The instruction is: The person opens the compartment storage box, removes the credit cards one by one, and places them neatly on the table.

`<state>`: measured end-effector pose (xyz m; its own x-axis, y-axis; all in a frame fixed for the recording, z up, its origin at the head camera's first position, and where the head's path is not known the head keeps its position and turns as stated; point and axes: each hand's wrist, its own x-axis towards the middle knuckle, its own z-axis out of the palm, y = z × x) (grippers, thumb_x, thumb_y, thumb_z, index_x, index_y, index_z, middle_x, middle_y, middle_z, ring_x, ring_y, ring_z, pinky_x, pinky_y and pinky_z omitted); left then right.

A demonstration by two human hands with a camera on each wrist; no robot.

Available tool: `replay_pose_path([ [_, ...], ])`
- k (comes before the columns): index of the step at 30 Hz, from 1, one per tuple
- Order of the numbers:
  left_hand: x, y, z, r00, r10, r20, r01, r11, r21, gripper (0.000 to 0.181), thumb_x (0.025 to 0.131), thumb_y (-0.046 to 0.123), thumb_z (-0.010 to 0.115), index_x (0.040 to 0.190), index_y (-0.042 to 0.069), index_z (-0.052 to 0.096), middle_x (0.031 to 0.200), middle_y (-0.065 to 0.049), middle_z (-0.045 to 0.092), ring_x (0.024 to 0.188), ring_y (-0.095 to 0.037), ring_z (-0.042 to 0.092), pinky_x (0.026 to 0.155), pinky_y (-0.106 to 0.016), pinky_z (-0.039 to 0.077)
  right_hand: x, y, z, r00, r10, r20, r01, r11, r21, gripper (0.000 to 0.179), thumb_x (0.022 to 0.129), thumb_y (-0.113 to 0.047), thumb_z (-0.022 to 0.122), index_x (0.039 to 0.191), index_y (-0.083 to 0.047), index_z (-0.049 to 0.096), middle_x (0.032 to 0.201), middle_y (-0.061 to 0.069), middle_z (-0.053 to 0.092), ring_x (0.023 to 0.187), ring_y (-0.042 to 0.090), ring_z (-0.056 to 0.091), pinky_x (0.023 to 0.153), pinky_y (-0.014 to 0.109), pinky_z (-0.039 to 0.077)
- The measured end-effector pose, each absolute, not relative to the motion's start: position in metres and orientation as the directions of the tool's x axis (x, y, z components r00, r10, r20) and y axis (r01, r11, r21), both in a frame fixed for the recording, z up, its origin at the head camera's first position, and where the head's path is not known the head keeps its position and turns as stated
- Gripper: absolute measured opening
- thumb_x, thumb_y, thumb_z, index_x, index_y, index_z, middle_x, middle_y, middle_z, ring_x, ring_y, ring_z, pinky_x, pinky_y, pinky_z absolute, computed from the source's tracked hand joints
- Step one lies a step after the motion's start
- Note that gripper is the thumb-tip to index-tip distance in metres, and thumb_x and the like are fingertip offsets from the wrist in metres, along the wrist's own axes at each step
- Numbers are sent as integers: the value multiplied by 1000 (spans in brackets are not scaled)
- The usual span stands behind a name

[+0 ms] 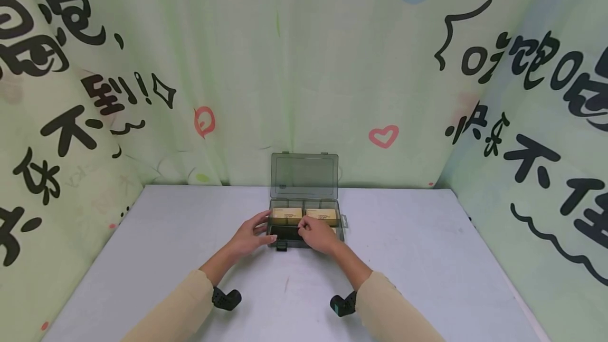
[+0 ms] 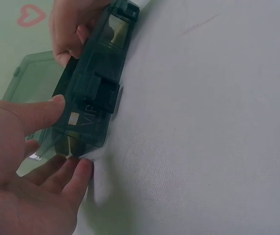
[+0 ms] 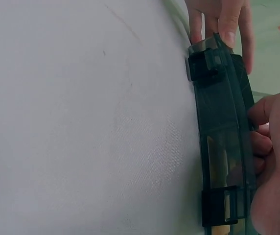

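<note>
A dark translucent plastic compartment box lies on the table with its lid raised at the back. My left hand holds the box's left front corner, thumb at the rim and fingers along the end wall. Close behind the front wall stands a black card; "VIP" and a pale square show through the plastic in the left wrist view. My right hand curls over the front row and pinches the card's right part, its fingertips partly hidden. Two tan cartons sit in the rear compartments.
Black latches stick out from the box's front wall. The white table carries the box near its back edge. Printed pale green curtains hang behind and at both sides. Another tan thing shows through the wall at the right front.
</note>
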<state>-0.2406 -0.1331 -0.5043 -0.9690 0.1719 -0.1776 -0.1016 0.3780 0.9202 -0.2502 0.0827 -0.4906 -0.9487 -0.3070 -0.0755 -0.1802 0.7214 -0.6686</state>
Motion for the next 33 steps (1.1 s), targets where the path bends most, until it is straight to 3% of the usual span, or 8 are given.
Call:
replay_pose_path([
  [8, -240, -133, -505, -969, 174, -175, -97, 383, 918, 75, 85, 16, 75, 149, 22, 38, 151, -16, 42, 137, -39, 43, 105, -54, 44, -250, 84, -491, -942, -327, -74, -202, 730, -652, 13, 97, -16, 53, 104, -10, 61, 72, -1, 50, 63, 14, 45, 61, 27, 38],
  [18, -238, -132, -503, -969, 170, -180, -104, 381, 919, 76, 84, 14, 75, 149, 22, 38, 150, -16, 43, 136, -38, 44, 105, -55, 44, -249, 87, -489, -945, -320, -70, -162, 643, -749, 12, 100, -14, 51, 103, -7, 59, 68, -2, 41, 61, 14, 41, 65, 28, 38],
  [33, -238, -132, -505, -970, 156, -187, -116, 381, 917, 76, 84, 11, 74, 149, 25, 38, 150, -15, 43, 137, -38, 44, 107, -55, 42, -249, 91, -489, -969, -246, -16, -135, 586, -799, 19, 102, -19, 47, 109, -5, 58, 71, 0, 45, 61, 14, 41, 60, 27, 37],
])
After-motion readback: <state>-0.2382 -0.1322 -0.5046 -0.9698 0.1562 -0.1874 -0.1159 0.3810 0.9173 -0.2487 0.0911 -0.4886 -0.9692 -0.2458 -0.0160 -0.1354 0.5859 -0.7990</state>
